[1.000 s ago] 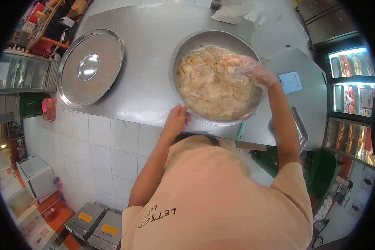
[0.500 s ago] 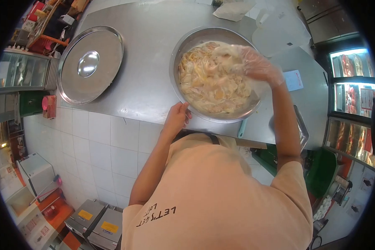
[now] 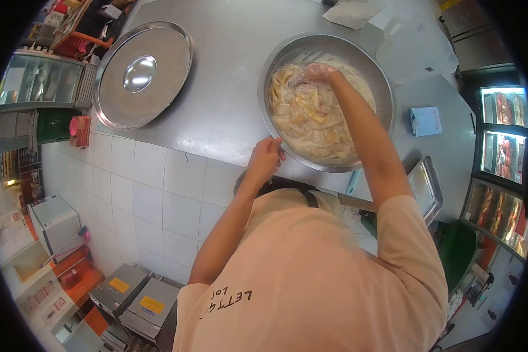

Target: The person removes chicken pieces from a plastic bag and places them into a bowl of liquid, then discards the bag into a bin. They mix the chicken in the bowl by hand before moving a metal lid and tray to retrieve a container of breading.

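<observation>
A wide metal bowl [image 3: 387,97] on the steel table holds pale pieces of food [image 3: 311,114] in a creamy white liquid. My right hand [image 3: 315,73], in a clear plastic glove, reaches into the upper left part of the food; its fingers are partly sunk in the mix and hidden. At the bowl's lower left rim is my left hand [image 3: 267,157], bare, its fingers closed on the edge.
A large round metal lid [image 3: 167,64] lies on the steel table [image 3: 223,70] at left. To the right are a blue-and-white packet [image 3: 426,121], a metal tray [image 3: 433,196] and a translucent container [image 3: 413,53]. A teal handle [image 3: 353,182] lies beneath the bowl's lower rim.
My right hand has gone from the bowl's right side, above the food, down into the mix at upper left. My left hand stays at the rim. The whole view has shifted slightly.
</observation>
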### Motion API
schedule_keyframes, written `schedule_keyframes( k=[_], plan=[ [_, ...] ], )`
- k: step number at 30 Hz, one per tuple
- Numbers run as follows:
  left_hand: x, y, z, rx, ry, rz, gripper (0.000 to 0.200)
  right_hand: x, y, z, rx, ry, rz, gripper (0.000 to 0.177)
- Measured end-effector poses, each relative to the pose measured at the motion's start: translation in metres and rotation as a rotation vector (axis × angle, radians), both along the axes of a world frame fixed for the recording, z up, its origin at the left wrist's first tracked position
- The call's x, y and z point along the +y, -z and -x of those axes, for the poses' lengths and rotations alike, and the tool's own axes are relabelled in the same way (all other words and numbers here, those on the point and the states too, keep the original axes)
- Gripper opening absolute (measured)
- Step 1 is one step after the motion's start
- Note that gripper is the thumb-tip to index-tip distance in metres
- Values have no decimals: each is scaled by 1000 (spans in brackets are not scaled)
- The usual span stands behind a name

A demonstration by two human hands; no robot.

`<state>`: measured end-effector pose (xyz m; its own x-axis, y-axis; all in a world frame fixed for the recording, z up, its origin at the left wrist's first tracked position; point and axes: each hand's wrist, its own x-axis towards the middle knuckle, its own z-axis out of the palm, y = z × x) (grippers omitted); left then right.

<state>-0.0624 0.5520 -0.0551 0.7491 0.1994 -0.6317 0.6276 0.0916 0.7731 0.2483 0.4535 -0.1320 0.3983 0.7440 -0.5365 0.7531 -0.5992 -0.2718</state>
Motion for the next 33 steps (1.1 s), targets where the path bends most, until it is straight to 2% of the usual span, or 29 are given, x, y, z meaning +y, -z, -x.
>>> schedule_keyframes(
  k=[1,4,5,7,8,10,11,13,16,18,20,21,23,24,26,28,30,33],
  plan=[
    [0,0,0,-6,-4,-14,34,-3,0,0,-35,-205,-80,23],
    [-1,3,2,-11,-7,-30,34,-11,-31,14,0,-329,20,25],
    [-1,4,2,-9,-4,-32,34,-16,-48,24,-2,-335,25,25],
    [-2,3,1,-26,-19,-16,34,-28,-87,46,28,-62,97,33],
    [-3,2,1,-40,-28,-7,34,-32,-114,53,26,-73,105,33],
    [-1,2,1,-42,-16,0,33,-35,-157,59,45,-141,178,52],
    [0,2,1,-44,11,0,32,-33,-152,51,44,-152,181,52],
    [1,1,0,-38,10,4,32,-25,-134,32,113,-6,86,64],
    [0,0,0,-33,-7,-4,33,18,-115,41,60,-48,-44,68],
    [-3,1,2,-28,-31,-12,34,34,-111,83,64,67,130,51],
    [-7,4,3,-63,-89,-56,35,44,-64,95,-94,-121,210,48],
    [-10,6,3,-60,-92,-51,35,42,-45,98,-92,-125,215,48],
    [-14,10,3,-84,-149,-79,35,34,-21,102,-121,-356,62,44],
    [-14,9,2,-87,-146,-81,35,28,-22,101,-124,-352,60,44],
    [-14,7,3,-81,-157,-63,35,7,-25,106,35,-426,-21,49],
    [-13,10,4,-84,-154,-77,35,-10,-79,110,163,-369,-8,50],
    [-14,11,2,-85,-157,-73,35,-50,-83,100,19,-474,-61,52],
    [-13,13,4,-84,-140,-84,35,-105,-107,98,-89,-471,-89,51]
  ],
)
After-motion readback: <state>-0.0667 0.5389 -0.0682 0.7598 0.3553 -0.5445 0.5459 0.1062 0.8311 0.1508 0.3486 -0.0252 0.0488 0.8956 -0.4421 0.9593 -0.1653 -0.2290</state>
